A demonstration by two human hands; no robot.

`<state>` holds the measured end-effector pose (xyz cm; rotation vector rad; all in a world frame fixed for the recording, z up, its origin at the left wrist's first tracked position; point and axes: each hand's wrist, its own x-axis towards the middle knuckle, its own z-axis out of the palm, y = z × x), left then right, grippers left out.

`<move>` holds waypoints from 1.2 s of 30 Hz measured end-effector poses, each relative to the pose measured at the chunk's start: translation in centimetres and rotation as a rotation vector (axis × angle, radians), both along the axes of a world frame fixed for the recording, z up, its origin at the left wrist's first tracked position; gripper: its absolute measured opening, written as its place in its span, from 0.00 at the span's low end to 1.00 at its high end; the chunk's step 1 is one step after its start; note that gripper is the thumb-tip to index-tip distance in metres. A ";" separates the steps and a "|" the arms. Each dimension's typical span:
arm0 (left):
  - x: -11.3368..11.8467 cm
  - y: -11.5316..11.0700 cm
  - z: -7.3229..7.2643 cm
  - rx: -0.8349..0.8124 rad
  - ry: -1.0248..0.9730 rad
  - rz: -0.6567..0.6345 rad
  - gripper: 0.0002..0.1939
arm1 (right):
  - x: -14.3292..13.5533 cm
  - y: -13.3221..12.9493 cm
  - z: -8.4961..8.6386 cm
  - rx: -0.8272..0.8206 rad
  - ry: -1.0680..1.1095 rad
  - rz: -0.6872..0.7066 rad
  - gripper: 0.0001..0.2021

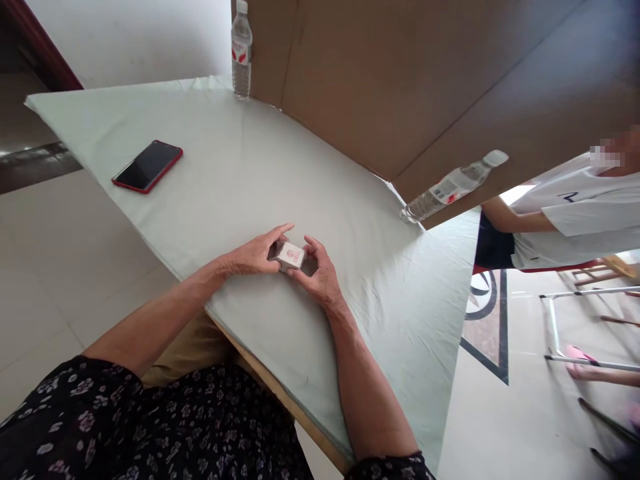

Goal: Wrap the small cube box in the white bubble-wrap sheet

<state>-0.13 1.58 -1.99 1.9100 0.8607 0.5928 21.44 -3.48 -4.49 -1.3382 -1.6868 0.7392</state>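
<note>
Between my two hands is a small white block with a red print point(291, 255) on its top face; whether it is a little box or a stack of cards I cannot tell. My left hand point(254, 256) curls round its left end, thumb on the near side. On the right end, the fingers and thumb of my right hand point(321, 275) bend in around it. Both hands rest low over the pale green cloth point(300, 193) on the table. Parts of the block's ends are hidden by my fingers.
A phone in a red case point(149, 165) lies on the cloth at the left. A tall brown board point(350, 80) stands along the far side, with one water bottle point(242, 57) at its left and another bottle point(453, 187) at its right. Beyond sits a person in a white shirt point(575, 207).
</note>
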 end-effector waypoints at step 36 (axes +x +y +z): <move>0.0 -0.2 -0.3 0.079 -0.022 -0.023 0.45 | -1.8 -0.4 3.8 0.330 -0.317 -0.131 0.08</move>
